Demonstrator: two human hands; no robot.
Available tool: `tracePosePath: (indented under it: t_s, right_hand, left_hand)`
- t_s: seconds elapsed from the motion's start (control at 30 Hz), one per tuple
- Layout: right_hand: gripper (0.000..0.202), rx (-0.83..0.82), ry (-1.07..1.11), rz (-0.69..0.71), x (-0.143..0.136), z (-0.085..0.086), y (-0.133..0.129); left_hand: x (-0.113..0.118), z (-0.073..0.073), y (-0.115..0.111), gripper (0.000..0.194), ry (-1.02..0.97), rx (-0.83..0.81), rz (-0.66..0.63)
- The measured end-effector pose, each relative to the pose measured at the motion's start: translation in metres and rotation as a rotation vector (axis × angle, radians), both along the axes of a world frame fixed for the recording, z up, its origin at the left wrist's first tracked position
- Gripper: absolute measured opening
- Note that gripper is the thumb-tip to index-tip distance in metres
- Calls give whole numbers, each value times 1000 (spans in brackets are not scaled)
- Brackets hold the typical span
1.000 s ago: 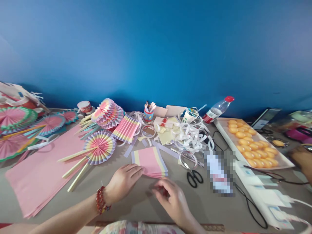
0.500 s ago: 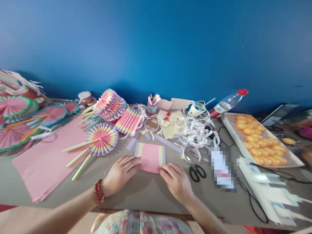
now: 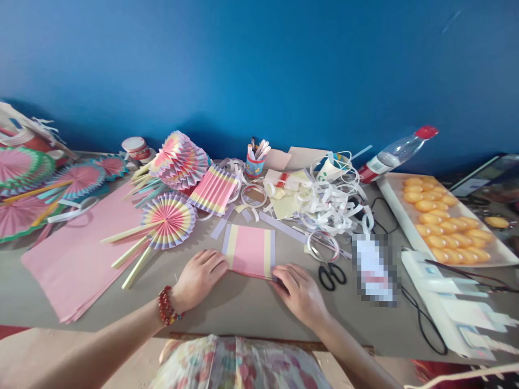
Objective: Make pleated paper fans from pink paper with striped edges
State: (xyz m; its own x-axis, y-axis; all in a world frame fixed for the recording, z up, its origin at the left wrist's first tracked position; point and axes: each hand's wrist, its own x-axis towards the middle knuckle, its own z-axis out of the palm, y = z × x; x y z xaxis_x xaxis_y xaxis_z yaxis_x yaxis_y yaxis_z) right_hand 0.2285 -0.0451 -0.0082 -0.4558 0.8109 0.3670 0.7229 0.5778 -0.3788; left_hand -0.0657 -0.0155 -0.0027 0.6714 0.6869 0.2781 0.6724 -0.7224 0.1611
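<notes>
A sheet of pink paper [image 3: 250, 249] with yellow and lilac bands along its left and right sides lies on the table in front of me. At its near left corner my left hand [image 3: 201, 281] grips the edge, fingers curled together and thumb hidden. My right hand [image 3: 299, 294] pinches the near right corner between thumb and fingers. Along the near edge the paper looks slightly raised or folded. A pleated paper piece [image 3: 214, 189] in the same colours rests just behind, beside a round paper fan [image 3: 168, 220] with pale yellow sticks.
Black-handled scissors [image 3: 332, 276] and a roll of tape [image 3: 323, 246] lie to the right. Behind are curled white paper strips [image 3: 332, 202] and a pen cup [image 3: 255, 165]. Pink sheets [image 3: 77, 259] spread at left. A tilted bottle [image 3: 395, 154] and a power strip [image 3: 436, 302] stand right.
Both hands have shifted outward from the paper's face to its near corners, now gripping the near edge. The camera view has tilted slightly.
</notes>
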Motion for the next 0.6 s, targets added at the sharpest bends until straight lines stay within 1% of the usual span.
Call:
tracePosePath:
  t_s: [0.17, 0.27, 0.37, 0.47, 0.53, 0.6]
  right_hand:
    - [20, -84, 36, -5, 2, 2, 3]
    - [15, -78, 9, 25, 2, 3, 4]
    - [11, -58, 17, 45, 1, 7, 6]
    - [14, -37, 89, 55, 2, 20, 10]
    - [14, -27, 139, 66, 2, 32, 14]
    - [13, -25, 189, 77, 1, 47, 19]
  left_hand:
    - [-1, -2, 1, 18, -22, 20, -38]
    - [0, -2, 2, 16, -55, 11, -38]
    - [1, 2, 2, 14, -105, -27, -26]
    - [2, 13, 3, 14, -180, -61, -27]
    - [3, 24, 5, 14, -229, -66, -19]
    - [4, 39, 10, 13, -267, -50, -11]
